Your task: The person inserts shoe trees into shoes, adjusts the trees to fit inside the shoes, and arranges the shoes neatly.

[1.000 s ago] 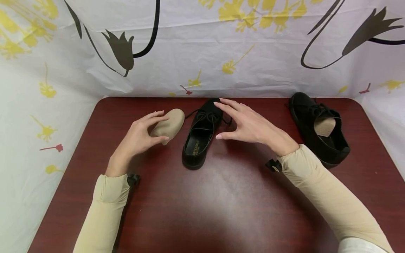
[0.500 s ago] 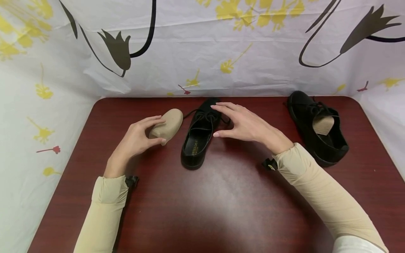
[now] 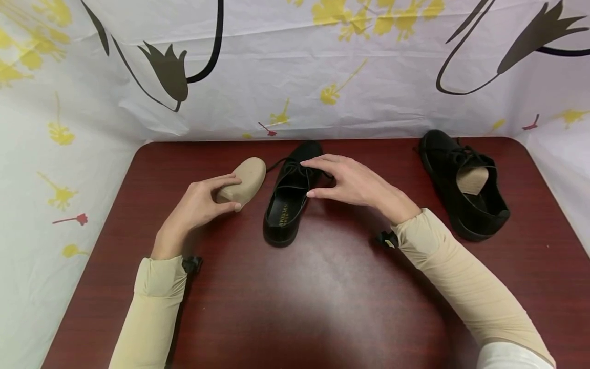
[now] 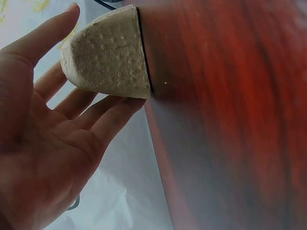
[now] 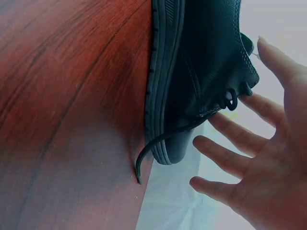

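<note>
A beige moulded-pulp shoe insert [image 3: 249, 177] lies on the table left of a black lace-up shoe [image 3: 282, 210]. My left hand [image 3: 198, 202] spans the insert's near end; in the left wrist view the fingers [image 4: 112, 117] lie along it and the thumb stands apart. The insert's blunt, dimpled end [image 4: 108, 55] faces that camera. The shoe stands sole down, toe toward the back, its opening bare to the insole. My right hand [image 3: 352, 179] hovers at its laces, fingers spread. In the right wrist view the fingertips [image 5: 201, 143] are close by the tied lace [image 5: 180, 129].
A second black lace-up shoe [image 3: 479, 215] stands at the back right with a similar beige insert [image 3: 472, 180] inside. The dark red table [image 3: 313, 307] meets a white flower-printed sheet [image 3: 258, 66] at the back and sides.
My right hand has moved slightly left and nearer the middle shoe's laces. The left hand has settled a little closer round the insert. The shoes have stayed in place.
</note>
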A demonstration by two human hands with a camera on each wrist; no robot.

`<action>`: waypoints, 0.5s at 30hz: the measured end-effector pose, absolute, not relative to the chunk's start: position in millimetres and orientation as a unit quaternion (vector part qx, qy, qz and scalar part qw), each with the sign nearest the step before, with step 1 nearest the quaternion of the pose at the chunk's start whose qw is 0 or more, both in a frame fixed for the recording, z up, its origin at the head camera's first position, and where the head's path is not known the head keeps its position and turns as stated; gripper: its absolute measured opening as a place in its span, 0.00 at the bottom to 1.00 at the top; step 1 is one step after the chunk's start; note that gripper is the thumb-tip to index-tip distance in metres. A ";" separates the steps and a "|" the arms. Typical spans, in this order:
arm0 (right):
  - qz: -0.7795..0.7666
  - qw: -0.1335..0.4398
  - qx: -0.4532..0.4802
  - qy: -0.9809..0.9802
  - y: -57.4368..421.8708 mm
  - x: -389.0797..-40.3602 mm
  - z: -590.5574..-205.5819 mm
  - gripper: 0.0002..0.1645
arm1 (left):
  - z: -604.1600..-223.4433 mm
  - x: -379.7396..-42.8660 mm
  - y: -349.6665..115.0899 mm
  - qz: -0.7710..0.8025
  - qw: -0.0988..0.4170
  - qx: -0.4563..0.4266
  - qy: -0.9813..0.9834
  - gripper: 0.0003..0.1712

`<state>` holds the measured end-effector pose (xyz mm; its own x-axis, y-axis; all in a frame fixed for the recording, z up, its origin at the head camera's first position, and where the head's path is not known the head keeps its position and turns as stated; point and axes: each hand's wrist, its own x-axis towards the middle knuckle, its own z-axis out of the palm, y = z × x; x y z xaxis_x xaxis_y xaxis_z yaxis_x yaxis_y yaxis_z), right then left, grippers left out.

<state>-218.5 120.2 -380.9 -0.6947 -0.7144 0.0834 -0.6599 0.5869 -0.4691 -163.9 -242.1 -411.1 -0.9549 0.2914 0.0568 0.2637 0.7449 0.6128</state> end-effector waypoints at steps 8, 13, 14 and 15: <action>-0.254 0.037 -0.395 0.882 116.6 -216.3 -386.5 0.39 | -413.4 -164.3 -242.8 0.334 0.032 0.134 0.933 0.33; -0.272 0.017 -0.392 0.879 115.1 -213.7 -389.4 0.36 | -413.8 -164.8 -241.2 0.334 0.028 0.138 0.932 0.33; -0.273 0.015 -0.390 0.879 114.8 -213.2 -389.6 0.36 | -413.2 -164.7 -241.0 0.333 0.028 0.138 0.933 0.33; -0.274 0.013 -0.388 0.880 114.5 -212.7 -389.9 0.36 | -413.0 -165.0 -241.1 0.330 0.027 0.137 0.934 0.33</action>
<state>-212.7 114.5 -389.9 -0.6980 -0.6905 0.1896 -0.6763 0.5487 -0.4914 -165.0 -241.1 -413.0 -0.9611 0.2734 0.0393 0.2373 0.7444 0.6242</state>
